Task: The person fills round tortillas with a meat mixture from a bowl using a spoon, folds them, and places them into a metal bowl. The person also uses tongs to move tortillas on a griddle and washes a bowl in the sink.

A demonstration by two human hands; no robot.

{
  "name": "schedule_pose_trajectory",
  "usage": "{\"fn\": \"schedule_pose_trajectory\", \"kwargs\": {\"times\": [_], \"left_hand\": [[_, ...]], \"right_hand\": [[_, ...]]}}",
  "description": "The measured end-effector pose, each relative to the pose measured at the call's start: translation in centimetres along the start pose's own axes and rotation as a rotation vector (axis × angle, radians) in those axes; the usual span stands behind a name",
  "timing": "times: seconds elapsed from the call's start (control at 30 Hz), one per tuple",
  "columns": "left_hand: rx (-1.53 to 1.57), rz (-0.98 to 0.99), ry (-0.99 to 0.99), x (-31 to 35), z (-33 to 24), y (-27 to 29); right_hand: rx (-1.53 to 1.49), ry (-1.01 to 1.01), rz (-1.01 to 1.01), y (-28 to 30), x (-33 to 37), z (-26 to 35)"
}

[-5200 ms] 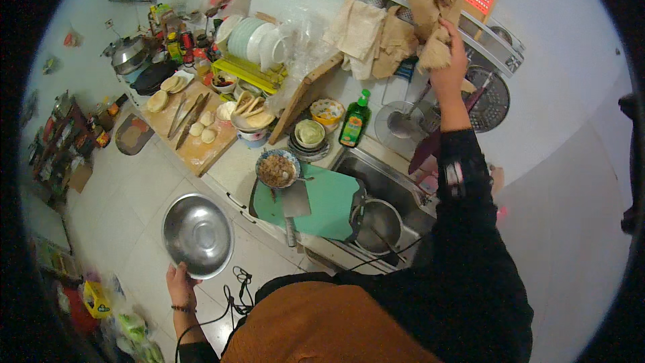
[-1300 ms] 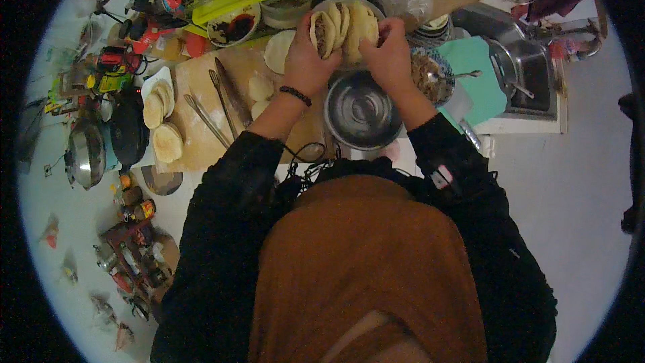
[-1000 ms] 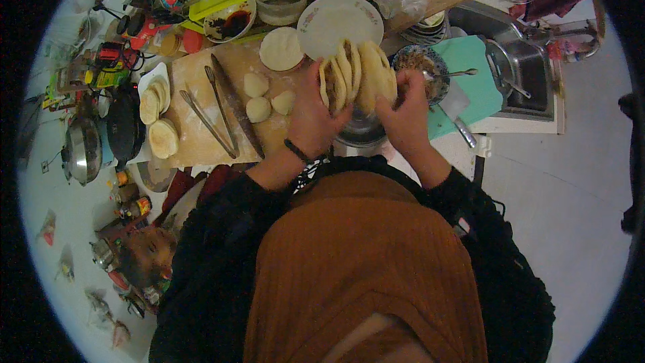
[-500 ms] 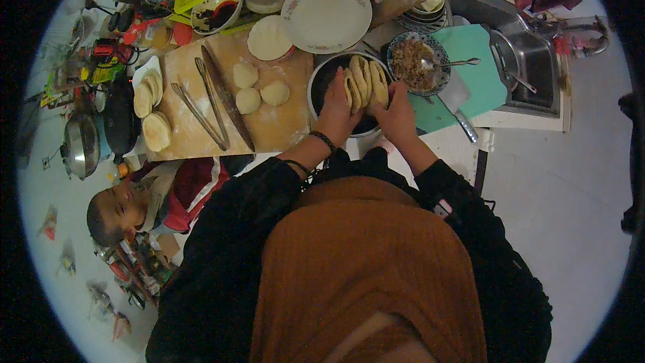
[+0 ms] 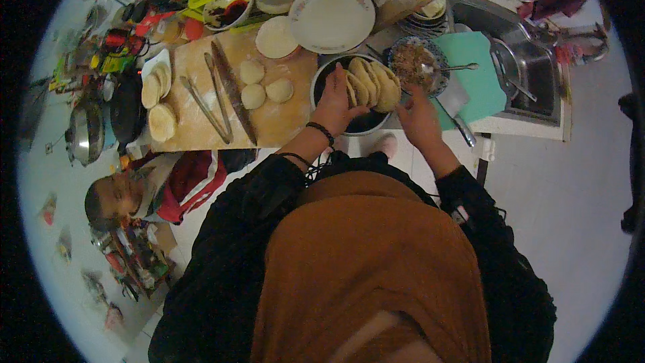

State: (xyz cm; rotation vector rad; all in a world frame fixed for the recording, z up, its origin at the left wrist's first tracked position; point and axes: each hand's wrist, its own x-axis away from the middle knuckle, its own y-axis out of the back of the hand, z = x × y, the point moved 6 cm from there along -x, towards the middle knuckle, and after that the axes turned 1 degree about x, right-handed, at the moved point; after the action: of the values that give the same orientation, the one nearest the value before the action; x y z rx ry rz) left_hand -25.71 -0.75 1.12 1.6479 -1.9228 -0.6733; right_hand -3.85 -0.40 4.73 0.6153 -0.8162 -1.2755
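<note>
My left hand (image 5: pixel 332 104) is closed round a row of folded flatbreads (image 5: pixel 364 81), its fingers along their left side and its thumb below. They fan out over a dark-inside pot with a pale rim (image 5: pixel 368 132). To the right, my right hand (image 5: pixel 422 123) has come off the breads, thumb and fingers apart, its fingertips by the lower edge of a patterned bowl. Brownish filling (image 5: pixel 410 62) and a spoon (image 5: pixel 457 66) are in that bowl. Whether a fingertip still brushes the nearest bread, I cannot tell.
On the floured board (image 5: pixel 195 128) left of the pot lie dough balls (image 5: pixel 252 97), a rolling pin (image 5: pixel 236 97), tongs (image 5: pixel 218 97) and stacked flatbreads (image 5: pixel 162 123). A cleaver (image 5: pixel 462 131) rests on the green mat (image 5: pixel 480 104) by the sink (image 5: pixel 551 84). A person (image 5: pixel 181 188) is at the left.
My right hand has let go of the flatbreads and drawn away to the right. The breads have fanned out rightward in my left hand. The whole view has shifted slightly.
</note>
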Motion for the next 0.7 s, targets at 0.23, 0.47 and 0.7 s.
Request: {"fn": "schedule_pose_trajectory", "kwargs": {"times": [0.23, 0.47, 0.7], "left_hand": [[-0.041, 0.007, -0.054, 2.4, 1.2, 0.5], [0.029, -0.012, -0.108, 5.4, 0.1, 2.2], [-0.184, -0.425, 0.06, 11.8, 9.9, 17.4]], "right_hand": [[0.069, 0.253, -0.189, 4.5, 1.6, -4.2], [-0.106, 0.22, -0.089, 5.8, 1.1, -6.5], [-0.115, 0.339, -0.166, 6.7, 1.8, -4.7]]}}
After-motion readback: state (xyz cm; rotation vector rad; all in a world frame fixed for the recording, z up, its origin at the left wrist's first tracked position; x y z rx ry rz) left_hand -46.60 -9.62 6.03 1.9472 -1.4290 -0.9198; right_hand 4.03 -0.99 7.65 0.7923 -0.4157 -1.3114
